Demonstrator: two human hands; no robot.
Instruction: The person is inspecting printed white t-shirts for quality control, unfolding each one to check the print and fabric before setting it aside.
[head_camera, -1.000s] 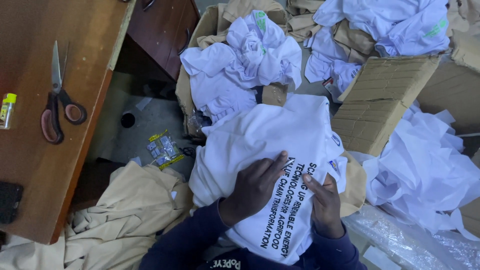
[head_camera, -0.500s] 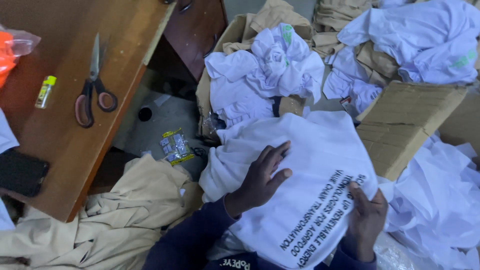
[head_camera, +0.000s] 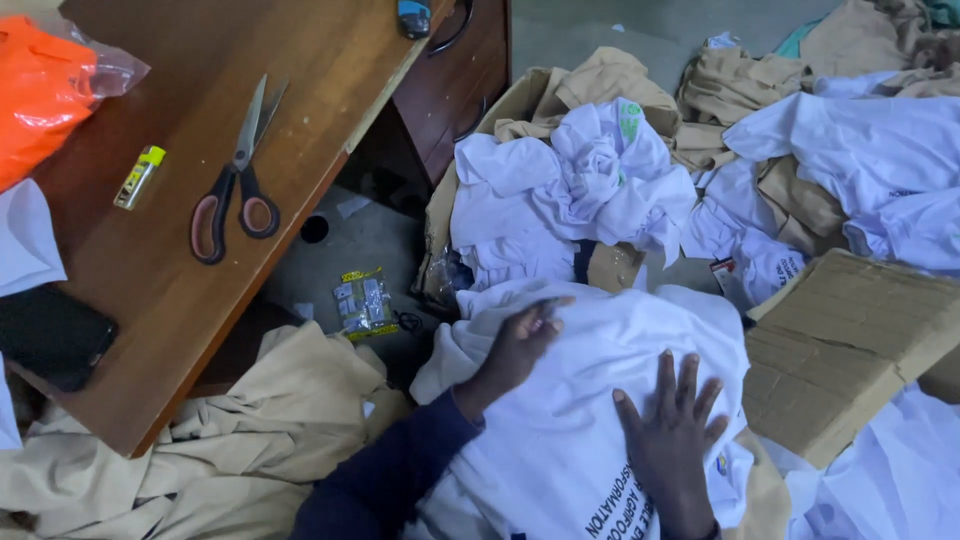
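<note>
A white T-shirt (head_camera: 610, 360) with dark printed lettering lies spread over my lap. My left hand (head_camera: 515, 350) rests on its upper left part, fingers curled loosely against the cloth near the collar edge. My right hand (head_camera: 672, 430) lies flat on the shirt lower down, fingers spread apart, just above the lettering. Neither hand grips anything; both press on the fabric. My dark blue sleeve (head_camera: 385, 475) runs in from the bottom.
A wooden desk (head_camera: 300, 120) at left carries scissors (head_camera: 235, 185), a yellow lighter (head_camera: 138, 177), an orange bag (head_camera: 45, 90) and a black phone (head_camera: 50, 335). Crumpled white shirts (head_camera: 570, 190) fill a cardboard box; flat cardboard (head_camera: 850, 340) lies right. Beige cloth (head_camera: 230, 440) is heaped below the desk.
The view swung left, showing more desk. My right hand slid up from the shirt's lower edge and now lies flat with fingers spread. My left hand moved up toward the collar.
</note>
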